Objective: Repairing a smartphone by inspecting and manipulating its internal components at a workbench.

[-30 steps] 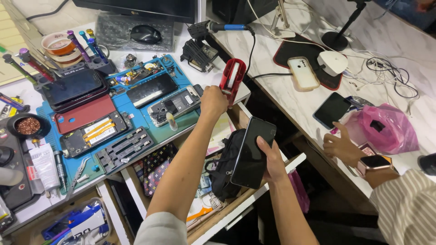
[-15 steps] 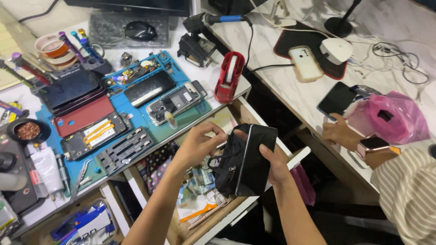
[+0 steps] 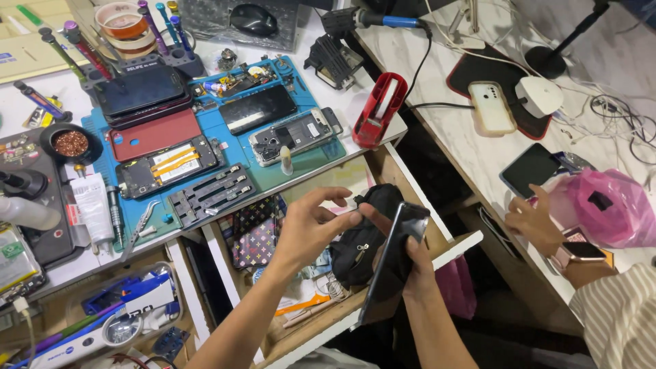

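Dark phone point(image 3: 394, 263) held edge-on over the open drawer point(image 3: 410, 184), gripped in the right hand point(image 3: 408, 254); fingers wrapped round its upper part, thumb on the near side; lower end of the phone hangs below the hand, past the drawer's front edge. Left hand point(image 3: 311, 229) just beside it on the left, fingers half-open, fingertips reaching to the phone's top edge and the right thumb; cannot tell if it actually pinches anything. Black zip pouch point(image 3: 359, 242) directly behind both hands, lying in the drawer; patterned wallet point(image 3: 256, 232) further left of the left hand, same drawer, with loose papers and cables under the hands. Up and away from the hands: blue work mat point(image 3: 205, 147) on the bench with opened phones and parts; red tape dispenser point(image 3: 379, 109) at the bench corner, above the right hand. Off to the right of the right hand: another person's hand point(image 3: 536, 222) resting at the marble counter's edge, striped sleeve point(image 3: 618, 318) below it, pink plastic bag point(image 3: 605, 208) just beyond.
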